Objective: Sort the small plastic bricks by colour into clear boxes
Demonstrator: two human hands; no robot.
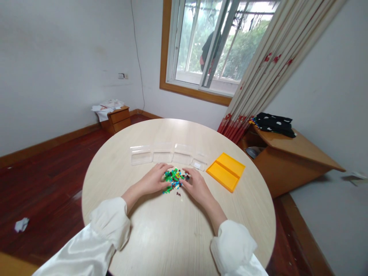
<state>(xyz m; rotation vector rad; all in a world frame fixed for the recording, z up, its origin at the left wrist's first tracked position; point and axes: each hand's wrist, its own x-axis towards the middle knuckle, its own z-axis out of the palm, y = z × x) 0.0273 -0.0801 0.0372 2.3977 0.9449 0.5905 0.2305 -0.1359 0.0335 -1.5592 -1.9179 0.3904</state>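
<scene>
A small heap of multicoloured building bricks (175, 177), mostly green, blue, yellow and dark brown, lies on the round table (172, 230). My left hand (155, 178) curves around the heap's left side, fingers apart, thumb at its near edge. From the right, my right hand (197, 184) cups the pile in the same way, thumb and fingers spread. Both hands touch or nearly touch the outer pieces; neither has a piece visibly gripped. A few dark loose bricks (178, 194) lie just in front of the heap.
Several clear plastic boxes (162, 156) stand in a curved row beyond the bricks. A yellow two-part tray (225, 172) lies to their right. Past the table's right edge is a wooden cabinet (287, 161) with dark cloth (274, 124) on it. A drawer unit (119, 119) with papers stands back left.
</scene>
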